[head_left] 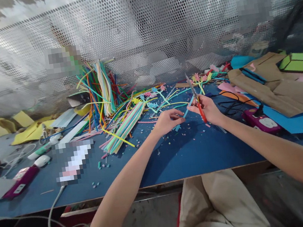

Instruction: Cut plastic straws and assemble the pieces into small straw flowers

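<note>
My right hand [209,111] is closed round a pair of scissors with red handles [202,112]; their metal blades [190,84] point up and away from me. A light blue pipe cleaner [188,106] slants between my hands, its upper part by my right thumb and its lower end at my left fingertips. My left hand [167,122] has its fingers curled, thumb and forefinger close together at that end. Below them, short blue pieces [177,128] lie on the blue tabletop [176,166]. Beyond my hands lie pipe-cleaner sprigs with pink, yellow and blue tips [153,94].
A bundle of pastel pipe cleaners [126,126] lies left of my hands, with a colourful upright bunch [100,92] behind. Left are a phone [76,162] on a cable and a purple power strip [22,182]. Brown paper [278,87] and another purple strip [262,119] lie right.
</note>
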Available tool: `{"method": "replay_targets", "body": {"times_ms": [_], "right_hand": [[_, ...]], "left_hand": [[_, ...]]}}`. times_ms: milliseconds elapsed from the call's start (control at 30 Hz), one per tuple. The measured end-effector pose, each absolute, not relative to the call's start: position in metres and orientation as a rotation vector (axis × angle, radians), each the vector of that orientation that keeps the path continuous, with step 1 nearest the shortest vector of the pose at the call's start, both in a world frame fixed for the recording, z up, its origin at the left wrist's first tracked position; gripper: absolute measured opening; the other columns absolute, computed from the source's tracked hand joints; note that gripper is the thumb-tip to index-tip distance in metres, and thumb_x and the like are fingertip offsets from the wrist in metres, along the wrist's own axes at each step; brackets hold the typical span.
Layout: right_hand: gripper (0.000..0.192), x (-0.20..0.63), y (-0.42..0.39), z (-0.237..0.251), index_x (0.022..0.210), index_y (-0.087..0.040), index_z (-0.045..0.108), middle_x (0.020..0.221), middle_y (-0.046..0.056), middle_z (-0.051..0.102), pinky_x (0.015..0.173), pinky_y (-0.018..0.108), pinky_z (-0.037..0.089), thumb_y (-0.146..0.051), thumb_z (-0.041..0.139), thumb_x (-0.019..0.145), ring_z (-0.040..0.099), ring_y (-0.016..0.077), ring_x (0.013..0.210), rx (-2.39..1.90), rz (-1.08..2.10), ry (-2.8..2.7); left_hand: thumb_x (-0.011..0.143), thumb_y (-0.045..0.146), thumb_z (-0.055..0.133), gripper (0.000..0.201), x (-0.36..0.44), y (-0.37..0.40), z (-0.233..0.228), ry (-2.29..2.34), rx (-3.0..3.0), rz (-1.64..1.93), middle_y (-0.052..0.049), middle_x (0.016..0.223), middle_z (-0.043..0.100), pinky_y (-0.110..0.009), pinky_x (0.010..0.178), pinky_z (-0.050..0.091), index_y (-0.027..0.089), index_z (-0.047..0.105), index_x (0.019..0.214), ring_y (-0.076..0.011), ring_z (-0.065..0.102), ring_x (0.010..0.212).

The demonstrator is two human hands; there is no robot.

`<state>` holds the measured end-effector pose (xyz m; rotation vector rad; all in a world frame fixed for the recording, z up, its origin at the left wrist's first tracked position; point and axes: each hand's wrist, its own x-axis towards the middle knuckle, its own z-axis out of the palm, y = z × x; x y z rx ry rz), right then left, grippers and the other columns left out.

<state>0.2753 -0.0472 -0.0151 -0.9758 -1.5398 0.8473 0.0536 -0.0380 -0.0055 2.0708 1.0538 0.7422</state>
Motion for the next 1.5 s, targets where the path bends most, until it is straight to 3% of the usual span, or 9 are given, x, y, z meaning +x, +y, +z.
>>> {"method": "replay_targets", "body": {"times_ms": [167,467,700,900,1167,1333,1500], "right_hand": [[0.042,0.278,-0.046,-0.015,0.083,-0.023,0.048,0.073,-0.004,0.045,0.061,0.029,0.039,-0.054,0.075,0.073,0.041,0.0135,0.064,-1.049,0.769,-1.59],[0.039,0.279,-0.056,-0.005,0.08,-0.023,0.043,0.073,-0.004,0.041,0.059,0.027,0.036,-0.051,0.069,0.08,0.035,0.012,0.063,-1.095,0.617,-1.695],[0.041,0.277,-0.058,-0.002,0.08,-0.023,0.044,0.074,-0.003,0.046,0.06,0.027,0.037,-0.054,0.071,0.078,0.039,0.0126,0.065,-1.091,0.65,-1.703],[0.043,0.276,-0.053,-0.009,0.083,-0.023,0.049,0.074,-0.003,0.046,0.06,0.028,0.038,-0.053,0.077,0.072,0.041,0.0129,0.064,-0.993,0.848,-1.573],[0.042,0.274,-0.052,-0.013,0.083,-0.023,0.05,0.076,-0.003,0.048,0.063,0.028,0.04,-0.051,0.08,0.071,0.043,0.0132,0.066,-0.967,0.885,-1.536],[0.04,0.271,-0.054,-0.015,0.085,-0.023,0.051,0.079,-0.003,0.051,0.063,0.029,0.04,-0.049,0.079,0.072,0.045,0.0133,0.066,-0.963,0.938,-1.563],[0.041,0.266,-0.058,-0.013,0.083,-0.024,0.049,0.078,-0.003,0.053,0.064,0.029,0.042,-0.049,0.079,0.071,0.047,0.0135,0.066,-0.97,0.908,-1.553]], "left_hand": [[0.078,0.042,0.07,0.019,0.041,-0.046,0.01,1.289,2.542,0.513,-0.001,0.076,0.073,-0.025,0.063,0.043,0.023,0.072,0.08,-0.0164,0.065,0.067],[0.078,0.032,0.067,0.013,0.034,-0.039,0.005,1.153,2.643,0.27,0.001,0.074,0.072,-0.025,0.057,0.037,0.026,0.077,0.085,-0.0154,0.063,0.063],[0.09,0.037,0.063,0.02,0.027,-0.026,0.009,0.877,2.559,0.476,-0.004,0.097,0.074,-0.026,0.074,0.047,0.025,0.078,0.093,-0.0157,0.066,0.082],[0.094,0.042,0.057,0.028,0.032,-0.029,0.013,1.002,2.273,0.718,-0.004,0.088,0.075,-0.026,0.07,0.05,0.022,0.075,0.101,-0.0146,0.067,0.074],[0.09,0.041,0.065,0.029,0.039,-0.031,0.004,0.921,1.914,0.834,-0.007,0.09,0.076,-0.029,0.07,0.059,0.018,0.07,0.107,-0.0141,0.071,0.07],[0.082,0.043,0.074,0.031,0.047,-0.034,0.0,0.898,1.772,0.83,-0.007,0.084,0.075,-0.025,0.065,0.058,0.014,0.07,0.093,-0.0139,0.071,0.07],[0.083,0.046,0.074,0.034,0.053,-0.041,-0.001,0.857,1.643,0.792,-0.005,0.08,0.074,-0.026,0.07,0.06,0.015,0.069,0.095,-0.0147,0.073,0.073]]}}
